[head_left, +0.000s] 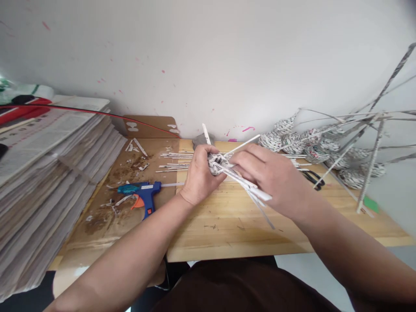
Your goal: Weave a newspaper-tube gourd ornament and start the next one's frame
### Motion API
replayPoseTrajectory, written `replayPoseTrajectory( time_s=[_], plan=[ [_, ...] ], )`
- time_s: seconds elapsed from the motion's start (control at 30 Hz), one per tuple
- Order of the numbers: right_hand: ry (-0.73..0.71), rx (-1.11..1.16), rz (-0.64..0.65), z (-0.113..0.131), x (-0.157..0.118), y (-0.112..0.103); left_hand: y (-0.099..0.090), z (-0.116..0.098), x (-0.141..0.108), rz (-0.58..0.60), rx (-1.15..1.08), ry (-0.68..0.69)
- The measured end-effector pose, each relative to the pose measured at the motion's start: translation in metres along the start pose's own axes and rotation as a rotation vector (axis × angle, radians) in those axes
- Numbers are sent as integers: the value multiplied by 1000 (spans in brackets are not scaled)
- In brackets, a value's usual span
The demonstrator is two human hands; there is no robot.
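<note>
A small woven newspaper piece (215, 165) with an open middle is held above the table, several rolled paper strips (248, 185) sticking out of it toward the lower right and upward. My left hand (202, 175) wraps round its left side, thumb below and fingers above. At its right, my right hand (264, 175) has its fingers closed on the paper strips, close to the weave. The right fingertips are partly hidden behind the hand. Behind both hands, thin paper rolls (175, 167) lie in bundles on the table.
A blue glue gun (147, 193) lies on stained cardboard (107, 234) with paper scraps. At left stands a tall newspaper stack (58, 182), crossed by a red cable (123, 118). Woven paper pieces (292, 141) with long strips, and black-handled scissors (314, 180), are at right.
</note>
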State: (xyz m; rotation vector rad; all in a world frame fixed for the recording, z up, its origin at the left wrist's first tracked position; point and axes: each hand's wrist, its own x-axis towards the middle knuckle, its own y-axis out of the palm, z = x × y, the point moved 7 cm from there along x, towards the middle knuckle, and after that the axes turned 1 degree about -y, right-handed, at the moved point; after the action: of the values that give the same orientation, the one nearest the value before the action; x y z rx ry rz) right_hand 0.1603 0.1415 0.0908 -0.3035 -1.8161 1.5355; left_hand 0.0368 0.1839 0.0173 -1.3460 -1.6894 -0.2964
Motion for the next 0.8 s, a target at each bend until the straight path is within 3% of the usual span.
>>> replayPoseTrajectory(
  time_s=[0.13, 0.33, 0.4, 0.53, 0.67, 0.8],
  plan=[
    [112, 36, 83, -15, -5, -13, 1, 1, 0, 9, -3, -25],
    [162, 476, 244, -23, -3, -3, 6, -4, -3, 64, -65, 44],
    [188, 557, 241, -23, 0, 0, 7, -4, -4, 87, -84, 41],
    [183, 462, 200, -22, 5, -3, 10, -1, -4, 111, -90, 12],
    [150, 334, 218, -22, 3, -8, 11, 2, -3, 112, -80, -9],
    [82, 362, 280, -15, -1, -11, 10, -1, -3, 104, -69, 7]
  ],
)
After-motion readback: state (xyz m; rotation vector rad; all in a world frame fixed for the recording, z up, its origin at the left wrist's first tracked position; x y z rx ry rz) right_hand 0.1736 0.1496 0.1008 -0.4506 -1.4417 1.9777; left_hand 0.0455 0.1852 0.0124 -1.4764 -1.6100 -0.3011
